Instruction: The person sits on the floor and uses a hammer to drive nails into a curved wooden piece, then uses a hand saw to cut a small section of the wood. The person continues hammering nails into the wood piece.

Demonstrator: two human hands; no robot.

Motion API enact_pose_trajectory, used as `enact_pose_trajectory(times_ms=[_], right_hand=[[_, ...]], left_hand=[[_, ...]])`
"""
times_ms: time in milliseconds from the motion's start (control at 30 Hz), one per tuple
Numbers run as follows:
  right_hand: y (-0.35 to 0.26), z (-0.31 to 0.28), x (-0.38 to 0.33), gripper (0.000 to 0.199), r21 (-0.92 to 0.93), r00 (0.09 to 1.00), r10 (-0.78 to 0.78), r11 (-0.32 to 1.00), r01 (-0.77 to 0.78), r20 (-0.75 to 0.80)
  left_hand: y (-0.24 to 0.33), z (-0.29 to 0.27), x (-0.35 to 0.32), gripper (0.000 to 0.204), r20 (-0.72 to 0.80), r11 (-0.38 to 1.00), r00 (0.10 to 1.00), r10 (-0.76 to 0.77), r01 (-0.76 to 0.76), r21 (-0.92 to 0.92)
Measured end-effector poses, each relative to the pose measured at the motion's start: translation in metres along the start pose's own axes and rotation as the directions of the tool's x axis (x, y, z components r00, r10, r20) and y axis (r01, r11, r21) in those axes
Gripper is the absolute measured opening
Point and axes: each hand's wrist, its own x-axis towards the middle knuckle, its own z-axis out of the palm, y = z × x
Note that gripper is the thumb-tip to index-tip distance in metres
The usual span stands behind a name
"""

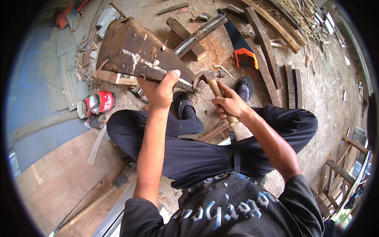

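The weathered wooden block [136,53], studded with old nails and streaked white, sits tilted above the person's crossed legs, its near edge clamped in the left hand [160,91]. The right hand [229,104] is clenched around the wooden handle of a claw hammer [208,76], whose head bears on that same edge, just beside the left thumb. If the claw slips, it would likely strike the thumb; a freed nail could fly toward the knees. A handsaw [241,45] lies on the dirt floor [323,94] beyond.
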Motion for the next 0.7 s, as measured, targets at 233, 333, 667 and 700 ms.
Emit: enact_pose_trajectory(times_ms=[233,333,667,700], right_hand=[[-0.003,-0.039,0.005,0.084,0.005,0.985,0.029,1.0,-0.03,0.171],[-0.002,-0.06,-0.012,0.083,-0.18,0.957,0.142,0.979,-0.097,0.255],[0.06,-0.027,0.019,0.044,0.322,0.981,0.174,0.927,-0.194,0.09],[0.057,-0.023,0.026,0.031,0.374,0.973,0.214,0.898,-0.231,0.086]], left_hand=[[-0.007,0.004,-0.005,0.051,0.013,0.999,0.999,0.043,-0.043,0.003],[-0.011,-0.027,0.022,0.062,0.201,0.973,0.98,-0.001,0.047,-0.228],[-0.024,-0.087,0.056,0.071,0.058,0.987,0.992,-0.108,0.114,-0.109],[-0.023,-0.083,0.055,0.071,0.074,0.986,0.992,-0.105,0.113,-0.119]])
